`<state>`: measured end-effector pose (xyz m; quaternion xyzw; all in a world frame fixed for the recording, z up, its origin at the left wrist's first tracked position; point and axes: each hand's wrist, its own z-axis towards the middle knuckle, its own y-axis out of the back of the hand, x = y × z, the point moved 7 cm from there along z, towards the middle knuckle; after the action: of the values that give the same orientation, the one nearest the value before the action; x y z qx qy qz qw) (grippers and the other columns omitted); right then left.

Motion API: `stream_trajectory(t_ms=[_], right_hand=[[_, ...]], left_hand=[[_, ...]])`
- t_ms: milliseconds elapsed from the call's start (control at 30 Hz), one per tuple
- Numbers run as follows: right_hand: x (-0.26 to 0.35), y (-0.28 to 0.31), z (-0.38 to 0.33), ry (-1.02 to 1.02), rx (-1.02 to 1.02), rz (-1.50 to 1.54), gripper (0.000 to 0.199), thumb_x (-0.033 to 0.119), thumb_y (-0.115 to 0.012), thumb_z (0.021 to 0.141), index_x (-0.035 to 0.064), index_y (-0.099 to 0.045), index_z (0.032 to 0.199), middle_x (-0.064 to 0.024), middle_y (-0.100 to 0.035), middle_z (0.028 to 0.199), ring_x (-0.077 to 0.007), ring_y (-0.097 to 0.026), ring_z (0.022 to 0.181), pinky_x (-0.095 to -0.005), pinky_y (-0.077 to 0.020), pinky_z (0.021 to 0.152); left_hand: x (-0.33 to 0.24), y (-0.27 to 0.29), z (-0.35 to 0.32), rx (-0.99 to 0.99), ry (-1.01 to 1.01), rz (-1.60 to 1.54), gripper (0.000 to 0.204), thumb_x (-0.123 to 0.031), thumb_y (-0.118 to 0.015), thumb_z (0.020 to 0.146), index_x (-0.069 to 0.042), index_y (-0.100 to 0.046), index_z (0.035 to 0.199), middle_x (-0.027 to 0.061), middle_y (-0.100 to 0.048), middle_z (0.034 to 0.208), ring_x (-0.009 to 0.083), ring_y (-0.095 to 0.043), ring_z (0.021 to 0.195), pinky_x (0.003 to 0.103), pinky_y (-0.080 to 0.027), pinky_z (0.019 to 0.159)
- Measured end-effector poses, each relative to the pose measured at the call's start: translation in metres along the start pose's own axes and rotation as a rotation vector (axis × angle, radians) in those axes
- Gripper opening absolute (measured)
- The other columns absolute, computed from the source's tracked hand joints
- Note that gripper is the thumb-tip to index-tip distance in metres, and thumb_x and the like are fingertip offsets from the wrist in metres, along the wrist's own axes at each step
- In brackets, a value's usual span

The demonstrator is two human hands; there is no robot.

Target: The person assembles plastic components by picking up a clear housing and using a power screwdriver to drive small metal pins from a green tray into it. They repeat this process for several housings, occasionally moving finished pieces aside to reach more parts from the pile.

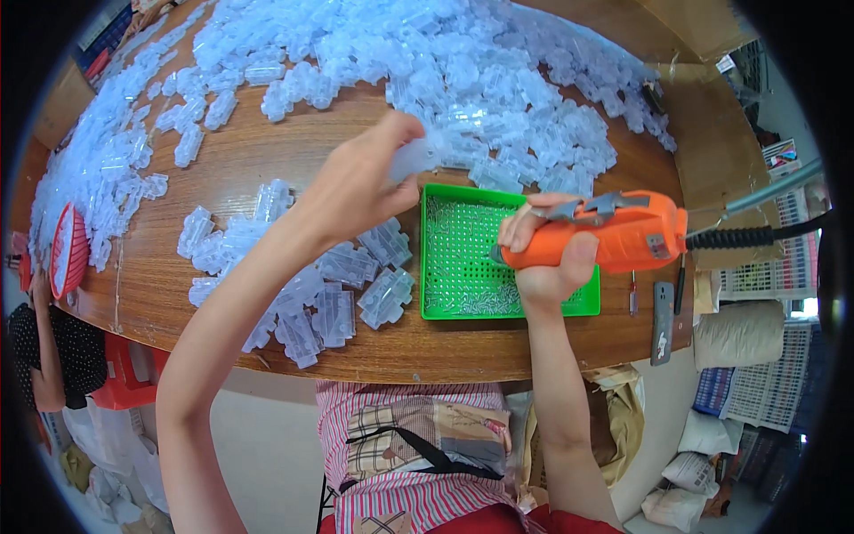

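My left hand (360, 182) is raised over the middle of the wooden table, its thumb and fingers closed on a clear plastic part (413, 160). In my right hand (544, 287) is an orange electric screwdriver (623, 236), lying sideways with its tip toward the left and its black cord running off to the right. The tool hangs over a green perforated tray (429, 311), partly hiding it. Small silvery screws (480, 301) lie in the tray. Left of it, under my left forearm, is a loose group of clear plastic parts (334, 311).
A large heap of clear parts (356, 40) covers the table's far side. Right of the tray lie a small screwdriver (633, 294) and a dark flat object (662, 322). Cardboard (712, 160) borders the right edge. At far left, a person's arm (49, 351) is near a red basket (69, 254).
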<state>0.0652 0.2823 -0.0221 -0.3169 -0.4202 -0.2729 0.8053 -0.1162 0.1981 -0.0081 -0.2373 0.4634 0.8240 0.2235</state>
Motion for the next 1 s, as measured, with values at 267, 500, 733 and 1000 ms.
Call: stream_trajectory(t_ms=[267, 500, 733, 1000], right_hand=[[-0.010, -0.001, -0.003, -0.055, -0.014, -0.039, 0.067, 0.065, -0.048, 0.084, -0.0001, -0.053, 0.098, -0.0054, -0.047, 0.057, -0.0149, -0.044, 0.051, -0.0308, -0.0402, 0.052], [-0.014, 0.001, -0.004, -0.058, -0.028, -0.055, 0.066, 0.066, -0.048, 0.083, 0.0009, -0.053, 0.097, -0.0053, -0.047, 0.056, -0.0149, -0.044, 0.051, -0.0309, -0.0406, 0.052], [-0.009, -0.003, -0.005, -0.041, 0.022, -0.091, 0.067, 0.066, -0.049, 0.083, 0.0005, -0.053, 0.097, -0.0055, -0.048, 0.057, -0.0155, -0.046, 0.052, -0.0314, -0.0414, 0.053], [0.067, -0.022, -0.012, 0.086, 0.309, 0.253, 0.080, 0.075, -0.048, 0.079, 0.0017, -0.052, 0.113, -0.0064, -0.053, 0.065, -0.0176, -0.050, 0.064, -0.0322, -0.0424, 0.054]], left_hand=[[-0.074, -0.016, -0.088, 0.180, 0.280, -0.345, 0.041, -0.006, -0.058, 0.081, -0.003, -0.052, 0.121, 0.0132, -0.058, 0.108, 0.0245, -0.060, 0.092, 0.034, -0.049, 0.076], [-0.078, -0.039, -0.110, 0.088, 0.156, -0.199, 0.023, -0.004, -0.061, 0.085, -0.003, -0.058, 0.108, 0.0144, -0.058, 0.109, 0.0305, -0.059, 0.094, 0.036, -0.049, 0.078], [-0.075, -0.047, -0.117, 0.097, 0.238, -0.247, 0.037, -0.022, -0.071, 0.080, -0.001, -0.056, 0.106, 0.0172, -0.052, 0.114, 0.0351, -0.053, 0.105, 0.042, -0.045, 0.087], [-0.079, -0.045, -0.112, 0.111, 0.197, -0.272, 0.046, -0.019, -0.077, 0.073, -0.001, -0.054, 0.110, 0.0150, -0.051, 0.116, 0.0351, -0.052, 0.106, 0.041, -0.045, 0.088]])
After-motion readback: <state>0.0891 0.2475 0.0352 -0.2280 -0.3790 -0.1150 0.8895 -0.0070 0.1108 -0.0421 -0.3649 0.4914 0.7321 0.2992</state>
